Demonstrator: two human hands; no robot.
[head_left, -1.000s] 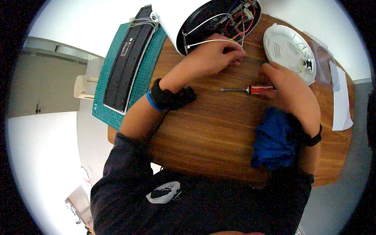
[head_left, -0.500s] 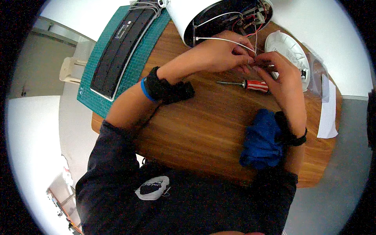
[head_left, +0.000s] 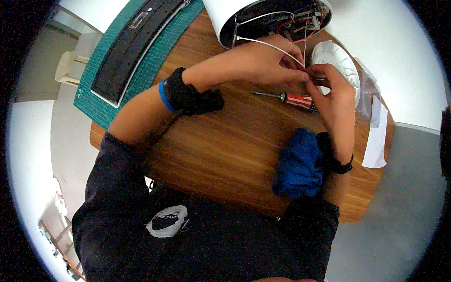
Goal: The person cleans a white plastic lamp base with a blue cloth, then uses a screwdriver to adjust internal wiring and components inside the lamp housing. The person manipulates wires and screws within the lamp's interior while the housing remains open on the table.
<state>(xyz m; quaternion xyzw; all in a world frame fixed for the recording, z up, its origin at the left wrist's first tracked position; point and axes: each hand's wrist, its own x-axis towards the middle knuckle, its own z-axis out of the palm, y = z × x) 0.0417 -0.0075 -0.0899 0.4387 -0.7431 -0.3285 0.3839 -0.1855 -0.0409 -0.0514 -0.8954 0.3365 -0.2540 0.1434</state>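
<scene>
My left hand [head_left: 275, 61] and my right hand [head_left: 332, 87] meet fingertip to fingertip over the table. Both are pinched on a thin white cable [head_left: 268, 43], whose end is hidden among the fingers. The cable runs out of an opened white cylindrical housing [head_left: 217, 19] at the far edge, with red and white wires and small parts inside. Just below my hands lies a screwdriver [head_left: 297, 99] with a red-and-white striped handle, its shaft pointing left. A white round cover [head_left: 336, 52] rests behind my right hand.
On the left, an overturned black keyboard [head_left: 134, 51] lies on a green cutting mat [head_left: 87, 91]. A crumpled blue cloth [head_left: 299, 164] sits by my right wrist. Clear plastic [head_left: 369, 91] and white paper [head_left: 376, 145] lie along the right edge of the wooden table [head_left: 216, 150].
The view has shifted slightly, so the scene sits further left and a little higher. My fingers stay pinched together at the cable, with the right hand's grip drawn slightly closer.
</scene>
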